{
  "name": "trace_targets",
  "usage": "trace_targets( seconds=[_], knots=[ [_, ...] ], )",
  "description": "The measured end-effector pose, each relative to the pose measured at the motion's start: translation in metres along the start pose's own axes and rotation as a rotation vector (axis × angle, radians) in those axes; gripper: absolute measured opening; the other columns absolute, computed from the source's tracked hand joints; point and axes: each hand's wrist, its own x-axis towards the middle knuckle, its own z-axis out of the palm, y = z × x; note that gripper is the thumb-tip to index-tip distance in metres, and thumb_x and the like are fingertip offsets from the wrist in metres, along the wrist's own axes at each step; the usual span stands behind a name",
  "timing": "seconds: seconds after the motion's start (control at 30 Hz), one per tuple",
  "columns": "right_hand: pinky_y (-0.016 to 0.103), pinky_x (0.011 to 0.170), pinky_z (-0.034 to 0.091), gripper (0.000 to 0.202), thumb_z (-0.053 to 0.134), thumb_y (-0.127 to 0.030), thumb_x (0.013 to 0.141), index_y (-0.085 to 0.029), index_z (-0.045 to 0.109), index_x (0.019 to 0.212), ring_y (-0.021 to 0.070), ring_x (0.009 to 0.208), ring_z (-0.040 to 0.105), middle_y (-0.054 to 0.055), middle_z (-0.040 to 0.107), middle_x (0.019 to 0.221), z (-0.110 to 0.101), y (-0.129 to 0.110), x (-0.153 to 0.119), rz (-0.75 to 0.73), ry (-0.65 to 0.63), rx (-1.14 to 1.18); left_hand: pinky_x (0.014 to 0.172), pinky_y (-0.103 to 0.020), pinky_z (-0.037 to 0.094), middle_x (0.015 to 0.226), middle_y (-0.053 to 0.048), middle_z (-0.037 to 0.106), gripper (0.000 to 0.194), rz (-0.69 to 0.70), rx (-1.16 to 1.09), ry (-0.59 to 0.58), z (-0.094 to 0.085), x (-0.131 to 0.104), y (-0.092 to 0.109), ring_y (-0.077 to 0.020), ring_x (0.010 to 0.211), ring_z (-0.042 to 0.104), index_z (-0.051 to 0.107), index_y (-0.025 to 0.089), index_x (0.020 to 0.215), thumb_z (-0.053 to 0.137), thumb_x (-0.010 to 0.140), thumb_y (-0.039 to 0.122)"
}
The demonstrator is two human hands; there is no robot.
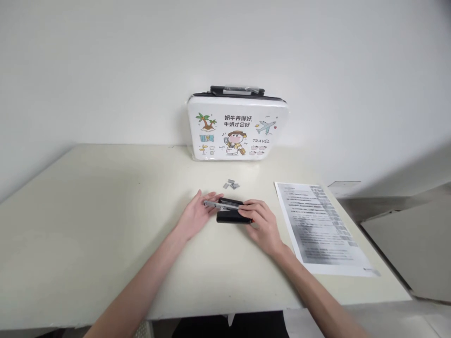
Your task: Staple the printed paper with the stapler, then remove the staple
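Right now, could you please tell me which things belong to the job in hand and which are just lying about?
In the job:
- opened stapler, held in the right hand
- loose staple strips, probably, lying just beyond it

Apparently just lying about:
- white travel case with black handle
- printed sheet, untouched

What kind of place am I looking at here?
Probably a desk in an office or study: a pale table against a plain wall, a printed sheet, and an opened stapler with loose staples.
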Motion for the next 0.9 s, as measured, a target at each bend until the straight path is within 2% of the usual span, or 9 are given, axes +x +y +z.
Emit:
trace_targets(
  seconds=[0.1,0.37,0.47,0.63,0.73,0.8,0.9],
  knots=[
    [0.050,0.093,0.058,0.039,0.058,-0.003,0.094,-0.032,0.073,0.116,0.0268,0.117,0.069,0.005,0.079,0.112,0.003,-0.003,-0.002,-0.057,0.003,-0.080,0.112,-0.044,0.052,0.133,-0.020,0.072,0.041,-0.086,-0.065,-0.010,0.001,-0.003,-0.003,-0.0290,0.122,0.070,0.074,0.014,0.107,0.055,0.103,0.050],
    [0.047,0.090,0.054,0.033,0.068,-0.008,0.095,-0.037,0.075,0.110,0.0262,0.112,0.073,0.002,0.080,0.113,0.004,-0.007,-0.004,-0.106,0.033,-0.166,0.120,-0.042,0.047,0.130,-0.020,0.073,0.030,-0.096,-0.145,0.011,0.001,-0.005,-0.003,-0.0287,0.131,0.066,0.073,0.012,0.109,0.054,0.103,0.036],
    [0.049,0.090,0.055,0.033,0.065,-0.008,0.096,-0.037,0.075,0.110,0.0268,0.111,0.073,0.003,0.079,0.112,0.003,-0.007,-0.004,-0.074,0.054,-0.151,0.120,-0.043,0.047,0.126,-0.019,0.075,0.026,-0.086,-0.134,0.012,0.000,-0.004,-0.005,-0.0289,0.130,0.067,0.073,0.013,0.105,0.057,0.101,0.032],
    [0.054,0.093,0.056,0.039,0.062,-0.005,0.093,-0.035,0.074,0.114,0.0290,0.116,0.068,0.005,0.076,0.114,0.001,-0.004,-0.005,0.031,0.125,-0.106,0.116,-0.045,0.049,0.113,-0.016,0.079,0.017,0.024,-0.006,0.079,-0.004,-0.001,-0.002,-0.0295,0.122,0.071,0.073,0.015,0.102,0.065,0.093,0.027],
    [0.054,0.091,0.058,0.037,0.062,-0.005,0.092,-0.033,0.072,0.114,0.0292,0.114,0.066,0.007,0.075,0.113,0.001,-0.003,-0.003,0.079,0.166,-0.061,0.106,-0.043,0.055,0.108,-0.015,0.077,0.018,0.100,0.097,0.129,-0.004,-0.002,0.005,-0.0286,0.113,0.073,0.073,0.015,0.100,0.067,0.089,0.028],
    [0.054,0.091,0.058,0.030,0.064,-0.008,0.093,-0.031,0.071,0.111,0.0293,0.112,0.066,0.008,0.074,0.112,0.001,-0.004,-0.001,0.130,0.185,-0.027,0.091,-0.038,0.058,0.096,-0.012,0.074,0.019,0.146,0.180,0.187,-0.003,-0.004,0.009,-0.0237,0.094,0.073,0.072,0.015,0.097,0.068,0.088,0.032],
    [0.053,0.093,0.058,0.020,0.067,-0.016,0.093,-0.029,0.071,0.107,0.0291,0.111,0.067,0.009,0.074,0.112,0.000,-0.006,0.001,0.231,0.194,0.046,0.065,-0.028,0.049,0.075,0.000,0.059,0.024,0.198,0.265,0.232,0.000,-0.009,0.009,-0.0126,0.064,0.057,0.070,0.016,0.100,0.072,0.086,0.036]
  ],
)
